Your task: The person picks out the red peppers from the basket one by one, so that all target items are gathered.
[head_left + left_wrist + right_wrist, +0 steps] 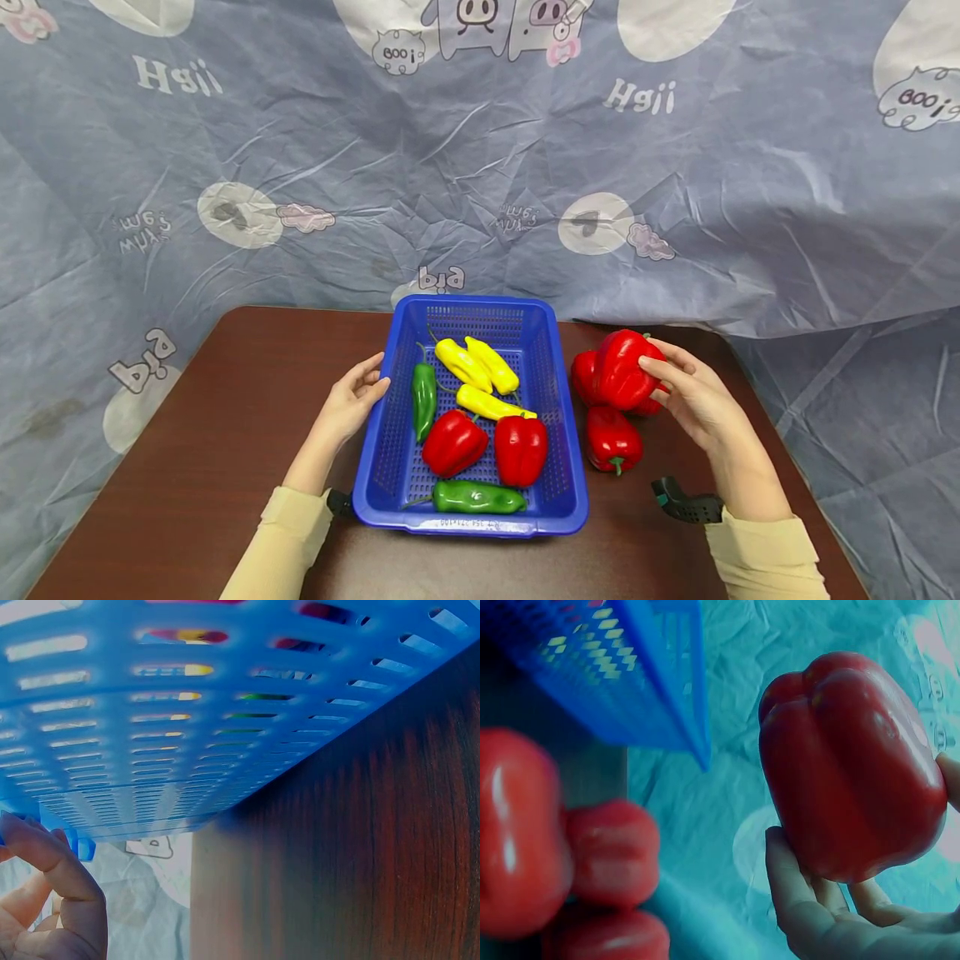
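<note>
My right hand [693, 396] grips a red bell pepper [624, 371], fingers and thumb around its stem end; in the right wrist view the bell pepper [851, 769] is lifted above the others. Beneath it, more red bell peppers [613, 437] lie on the table beside the basket. My left hand [352, 400] holds the left rim of the blue plastic basket [566, 442]; in the left wrist view the fingers [56, 862] curl at the basket's edge. Inside the basket are two red bell peppers [454, 443], two green peppers [480, 497] and three yellow peppers [462, 364].
The dark brown wooden table [247, 400] carries the basket at its middle. A grey-blue printed cloth [465, 150] hangs behind the table and falls along both sides. A black wrist strap [686, 504] sits at the right sleeve.
</note>
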The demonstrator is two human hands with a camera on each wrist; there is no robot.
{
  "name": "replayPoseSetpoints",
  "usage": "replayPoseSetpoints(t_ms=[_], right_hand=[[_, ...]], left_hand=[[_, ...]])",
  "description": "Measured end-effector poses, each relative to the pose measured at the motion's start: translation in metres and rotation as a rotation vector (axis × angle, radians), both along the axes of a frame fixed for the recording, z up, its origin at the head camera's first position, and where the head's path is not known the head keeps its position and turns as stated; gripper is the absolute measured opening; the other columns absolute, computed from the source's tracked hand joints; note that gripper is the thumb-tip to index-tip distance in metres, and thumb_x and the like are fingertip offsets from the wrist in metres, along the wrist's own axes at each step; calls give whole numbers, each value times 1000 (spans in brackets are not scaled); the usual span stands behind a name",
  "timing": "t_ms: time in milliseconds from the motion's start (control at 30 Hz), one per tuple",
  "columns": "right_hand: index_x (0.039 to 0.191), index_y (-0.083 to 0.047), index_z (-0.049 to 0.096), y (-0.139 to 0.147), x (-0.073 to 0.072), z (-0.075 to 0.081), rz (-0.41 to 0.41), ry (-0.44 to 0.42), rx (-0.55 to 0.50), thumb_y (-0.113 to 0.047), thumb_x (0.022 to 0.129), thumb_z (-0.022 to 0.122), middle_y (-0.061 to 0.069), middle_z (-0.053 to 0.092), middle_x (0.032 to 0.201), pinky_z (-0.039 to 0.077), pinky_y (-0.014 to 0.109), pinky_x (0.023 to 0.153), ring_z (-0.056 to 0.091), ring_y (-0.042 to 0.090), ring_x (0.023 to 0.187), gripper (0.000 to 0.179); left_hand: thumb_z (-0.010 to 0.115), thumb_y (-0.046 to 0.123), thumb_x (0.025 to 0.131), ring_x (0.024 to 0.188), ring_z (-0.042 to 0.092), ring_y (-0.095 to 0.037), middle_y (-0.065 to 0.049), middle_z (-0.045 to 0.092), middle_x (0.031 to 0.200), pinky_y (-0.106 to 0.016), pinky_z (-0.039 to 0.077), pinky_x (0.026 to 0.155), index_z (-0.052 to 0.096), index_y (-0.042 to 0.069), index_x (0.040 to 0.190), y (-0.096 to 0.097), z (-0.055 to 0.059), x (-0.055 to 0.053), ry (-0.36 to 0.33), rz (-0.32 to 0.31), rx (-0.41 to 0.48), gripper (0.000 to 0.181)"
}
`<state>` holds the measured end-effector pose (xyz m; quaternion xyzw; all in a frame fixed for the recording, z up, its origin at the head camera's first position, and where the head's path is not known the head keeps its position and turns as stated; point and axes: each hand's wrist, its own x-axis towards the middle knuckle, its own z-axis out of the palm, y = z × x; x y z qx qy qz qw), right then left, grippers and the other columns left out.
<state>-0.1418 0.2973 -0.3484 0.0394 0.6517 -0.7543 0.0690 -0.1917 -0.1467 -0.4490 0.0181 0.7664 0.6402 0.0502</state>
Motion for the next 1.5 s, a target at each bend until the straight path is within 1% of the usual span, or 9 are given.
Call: replayPoseSetpoints(t_ms=[167,333,467,600,667,767,967,1233,1500], right_hand=[[116,-25,54,22,8,-11,-27,-12,23,-14,99,57,-15,65,104,51,18,78,61,3,90,20],[118,-23,50,40,16,-23,-66,-50,101,-18,99,58,-18,63,103,50,16,79,60,2,90,22],[127,-20,43,52,20,-32,-81,-105,198,-23,98,60,-20,58,105,49,13,81,59,0,92,33],[146,-10,33,62,23,-41,-60,-160,325,-30,97,61,-23,53,106,47,9,81,57,-5,94,59],[150,-3,26,66,24,-46,-50,-173,355,-30,97,61,-23,52,106,47,10,81,57,-6,94,69],[152,1,22,70,25,-54,-41,-182,383,-30,97,61,-22,51,108,48,11,81,57,-7,94,74],[154,1,20,77,30,-69,-5,-217,444,-34,98,60,-19,44,117,45,8,82,52,-11,97,78],[154,4,17,81,33,-89,11,-251,439,-30,97,61,-16,47,115,47,11,82,54,-10,95,80],[153,6,15,84,33,-97,4,-269,410,-30,97,61,-14,49,115,48,12,83,55,-9,94,81]], left_hand=[[59,9,99,79,59,2,-26,57,121,-18,51,71,38,2,150,0,1,0,-4,-5,3,55],[59,10,99,81,59,2,-27,57,123,-18,51,71,37,2,150,0,2,0,-7,-15,-9,56],[59,11,99,81,60,3,-28,57,123,-18,51,72,39,3,150,0,0,0,0,-9,-21,55],[59,10,99,82,60,3,-26,58,122,-17,51,73,40,4,149,-1,-2,0,-2,4,-29,55],[60,11,98,81,60,3,-24,58,121,-17,51,73,40,4,149,-2,-3,0,0,6,-25,55],[60,10,98,80,60,3,-23,59,119,-17,50,72,40,3,149,-1,-3,0,5,11,-18,55],[60,9,98,80,60,2,-17,60,113,-17,51,72,41,3,148,0,-3,0,4,19,-8,54],[60,8,98,80,60,3,-13,61,110,-17,51,72,41,2,148,0,-6,0,6,24,-8,54],[60,9,98,81,60,2,-14,60,111,-17,51,73,42,3,148,1,-5,0,1,15,6,54]])
